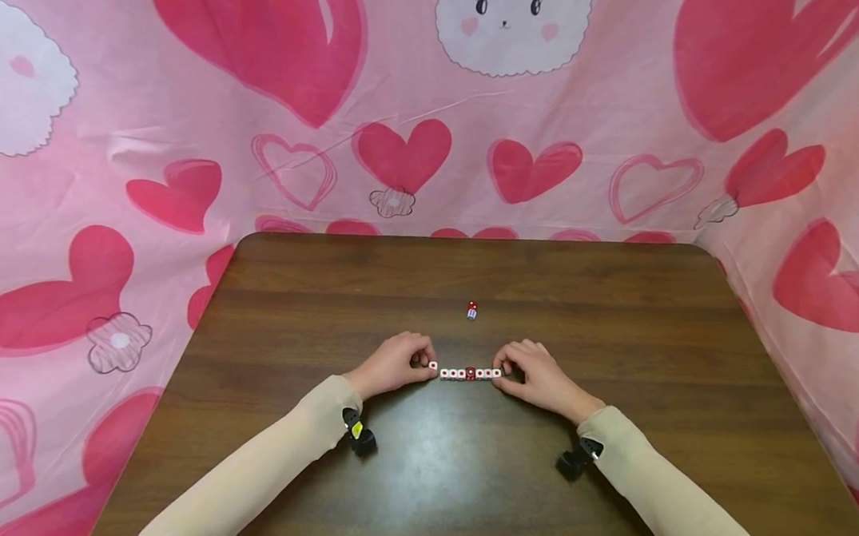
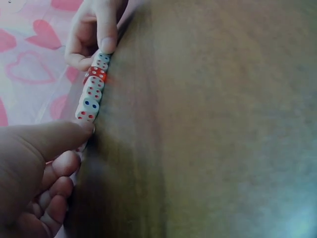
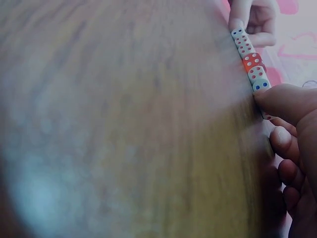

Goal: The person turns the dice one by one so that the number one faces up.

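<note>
A straight row of small dice lies on the wooden table, with white dice point(image 1: 453, 374) on both sides of one red die point(image 1: 471, 373). My left hand point(image 1: 398, 361) pinches a white die point(image 1: 433, 366) between thumb and forefinger, just left of the row and slightly out of line with it. At the opposite end, my right hand point(image 1: 538, 375) grips the last white die point(image 1: 496, 373) with thumb and forefinger. Red pips and some blue ones show on the dice in the right wrist view, where my thumb point(image 3: 285, 101) partly covers the end of the row.
Farther back on the table point(image 1: 316, 305) lie a red die point(image 1: 472, 305) and a whitish die point(image 1: 471, 315), close together. A pink cloth point(image 1: 407, 85) with hearts hangs behind the table and along its sides.
</note>
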A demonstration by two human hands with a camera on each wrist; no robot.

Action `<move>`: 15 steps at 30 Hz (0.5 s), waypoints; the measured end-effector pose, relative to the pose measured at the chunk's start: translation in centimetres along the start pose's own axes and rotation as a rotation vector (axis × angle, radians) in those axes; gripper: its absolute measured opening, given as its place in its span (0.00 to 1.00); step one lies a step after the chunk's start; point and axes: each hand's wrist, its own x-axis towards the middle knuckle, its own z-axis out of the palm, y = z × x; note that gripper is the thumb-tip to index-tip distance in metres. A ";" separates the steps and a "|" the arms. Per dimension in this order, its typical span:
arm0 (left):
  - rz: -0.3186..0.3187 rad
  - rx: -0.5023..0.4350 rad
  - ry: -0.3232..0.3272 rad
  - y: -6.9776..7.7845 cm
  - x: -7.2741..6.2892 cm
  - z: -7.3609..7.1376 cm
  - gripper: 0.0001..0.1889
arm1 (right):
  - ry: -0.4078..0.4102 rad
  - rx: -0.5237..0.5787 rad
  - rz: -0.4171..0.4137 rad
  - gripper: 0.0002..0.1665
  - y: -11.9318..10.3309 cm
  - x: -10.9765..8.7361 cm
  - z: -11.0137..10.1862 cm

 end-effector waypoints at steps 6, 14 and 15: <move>0.021 0.026 0.011 0.0 -0.5 0.4 0.09 | 0.002 0.004 0.000 0.14 -0.2 0.0 -0.2; 0.018 0.020 0.028 0.1 -0.8 0.6 0.09 | 0.011 -0.003 0.013 0.14 -0.2 0.0 0.1; 0.014 0.021 0.032 0.1 -0.8 0.7 0.09 | 0.013 -0.004 0.018 0.14 -0.2 0.0 0.2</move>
